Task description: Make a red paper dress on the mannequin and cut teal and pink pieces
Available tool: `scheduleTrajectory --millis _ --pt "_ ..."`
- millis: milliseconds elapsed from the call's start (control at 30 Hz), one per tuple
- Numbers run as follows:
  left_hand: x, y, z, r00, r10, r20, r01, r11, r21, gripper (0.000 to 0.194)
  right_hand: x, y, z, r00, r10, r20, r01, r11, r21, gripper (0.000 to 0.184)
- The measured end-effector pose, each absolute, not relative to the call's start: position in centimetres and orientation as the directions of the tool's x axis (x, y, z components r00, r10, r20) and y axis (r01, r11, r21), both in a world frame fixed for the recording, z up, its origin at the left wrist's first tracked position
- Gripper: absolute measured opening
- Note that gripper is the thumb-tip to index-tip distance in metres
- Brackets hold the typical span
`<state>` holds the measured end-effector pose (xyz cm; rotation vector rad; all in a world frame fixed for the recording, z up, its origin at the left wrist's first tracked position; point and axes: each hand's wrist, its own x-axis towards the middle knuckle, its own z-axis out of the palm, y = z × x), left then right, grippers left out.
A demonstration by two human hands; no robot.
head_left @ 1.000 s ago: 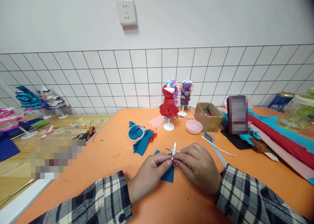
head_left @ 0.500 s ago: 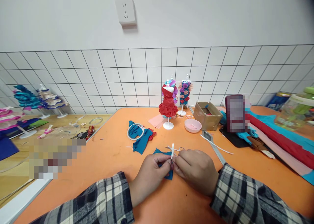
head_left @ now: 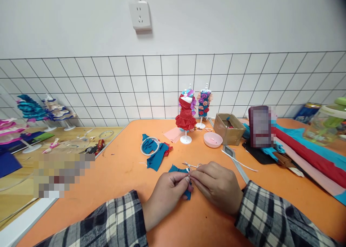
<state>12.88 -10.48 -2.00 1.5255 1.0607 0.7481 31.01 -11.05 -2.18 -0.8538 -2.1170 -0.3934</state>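
Observation:
My left hand is closed in a pinch, thumb against forefinger, on a narrow white strip. From the other side my right hand pinches at the same strip, so the fingertips of both hands nearly meet. Only a short end of the strip shows above the fingers; the rest is hidden. Under and behind the hands lies a piece of teal cloth, partly covered by them. Just beyond the fingertips rests a small pair of scissors, its handles partly hidden by my right hand.
Ahead stand a dress form in red, another with flowers, a pink bowl and a cardboard box. An embroidery hoop lies on teal cloth at left. A phone and fabric rolls are at right.
The white strip stood upright above my fingers and now shows only as a short end between them. My right hand's fingers have shifted and straightened slightly. The view has tilted up a little.

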Motion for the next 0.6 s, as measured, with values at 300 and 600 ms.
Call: scheduleTrajectory --millis 300,600 --pt "12.86 -10.6 -1.73 0.479 0.876 -0.052 0.193 -0.048 0.98 0.033 31.38 -10.86 -2.2 -0.481 0.486 0.73 0.706 0.708 -0.007 0.017" --pt "12.77 -10.31 -2.49 0.461 0.887 0.01 0.27 -0.151 0.951 0.027 30.62 -10.99 -2.55 -0.519 0.432 0.738 0.723 0.683 0.108 0.025"
